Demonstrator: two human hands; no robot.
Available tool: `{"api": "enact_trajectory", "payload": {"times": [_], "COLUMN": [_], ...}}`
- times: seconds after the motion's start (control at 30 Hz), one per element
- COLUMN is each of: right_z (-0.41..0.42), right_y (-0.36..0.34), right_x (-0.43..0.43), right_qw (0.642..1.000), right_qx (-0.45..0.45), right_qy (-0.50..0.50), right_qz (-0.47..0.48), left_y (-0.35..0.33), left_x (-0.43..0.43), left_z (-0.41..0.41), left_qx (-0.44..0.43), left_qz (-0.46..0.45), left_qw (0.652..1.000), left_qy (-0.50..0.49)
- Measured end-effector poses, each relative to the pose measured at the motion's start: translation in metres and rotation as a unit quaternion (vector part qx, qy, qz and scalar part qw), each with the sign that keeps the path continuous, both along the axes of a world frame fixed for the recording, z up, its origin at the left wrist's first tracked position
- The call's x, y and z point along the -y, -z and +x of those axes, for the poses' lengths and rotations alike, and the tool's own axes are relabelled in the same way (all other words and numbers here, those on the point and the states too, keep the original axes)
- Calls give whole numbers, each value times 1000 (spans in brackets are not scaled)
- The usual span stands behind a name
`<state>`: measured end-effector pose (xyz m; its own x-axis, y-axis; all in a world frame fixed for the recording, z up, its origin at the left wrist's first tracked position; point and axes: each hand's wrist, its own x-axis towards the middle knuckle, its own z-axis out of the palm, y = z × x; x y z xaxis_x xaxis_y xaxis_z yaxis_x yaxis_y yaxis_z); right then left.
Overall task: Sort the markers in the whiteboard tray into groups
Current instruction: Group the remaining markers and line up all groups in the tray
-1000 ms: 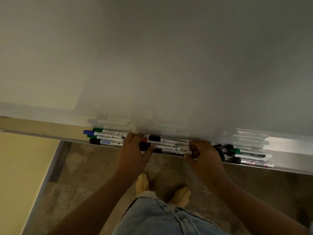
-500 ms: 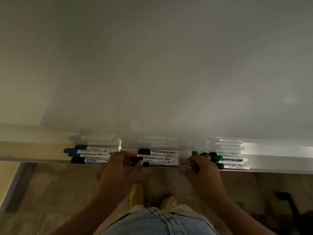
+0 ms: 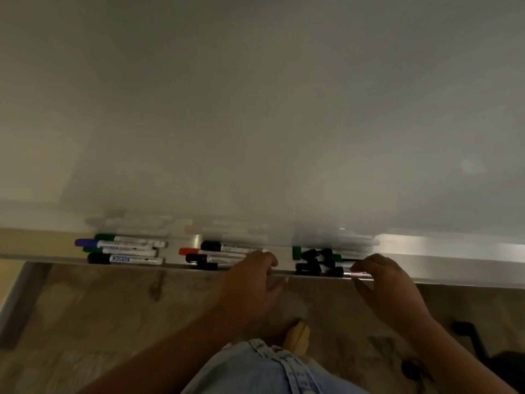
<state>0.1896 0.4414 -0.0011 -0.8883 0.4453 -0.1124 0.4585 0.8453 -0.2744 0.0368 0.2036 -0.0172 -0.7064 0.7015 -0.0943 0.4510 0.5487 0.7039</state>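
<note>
Lying lengthwise along the whiteboard tray [image 3: 454, 260], the markers sat in three clusters, each marker's long axis running left to right with the tray.

The left group [image 3: 125, 250] held four markers, side by side from far to near, with green, blue, green and black caps. All four caps pointed left, and the white barrels ran off to the right.

The middle group [image 3: 218, 254] lay just beside it across a bare gap. It showed a black cap, a red cap and another black cap, also pointing left. A fourth dark marker at the near edge was only partly visible.

The right group [image 3: 315, 261] was jumbled. Two green caps and several black caps crowded its left end, too overlapped to count.

The left hand [image 3: 250, 282] covered the right ends of the middle group, its fingers curled over the barrels and its thumb below the tray's near lip. The right hand [image 3: 389, 282] reached over the right group's barrels, curled fingertips touching a pink-labelled marker [image 3: 358, 274] at the near edge. Whether either hand actually clasped a marker could not be told.
</note>
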Motion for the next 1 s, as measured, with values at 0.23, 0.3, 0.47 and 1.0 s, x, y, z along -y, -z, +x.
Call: {"api": "enact_trajectory", "payload": {"times": [0.23, 0.3, 0.47, 1.0], "right_z": [9, 6, -3, -6], "right_y": [20, 23, 35, 20], "right_x": [-21, -23, -26, -20], "right_qw": [997, 991, 984, 953], "right_qx": [-46, -81, -88, -270], "right_qy": [-49, -56, -85, -94], "right_qz": [37, 86, 131, 99], "left_y": [16, 18, 25, 27], "left_x": [-39, -47, -65, -62], "left_z": [13, 12, 20, 21], "left_qx": [-7, -20, -64, -119], "left_qz": [-37, -46, -53, -78], "left_qw": [996, 993, 987, 985], "left_qy": [-79, -103, -136, -101]}}
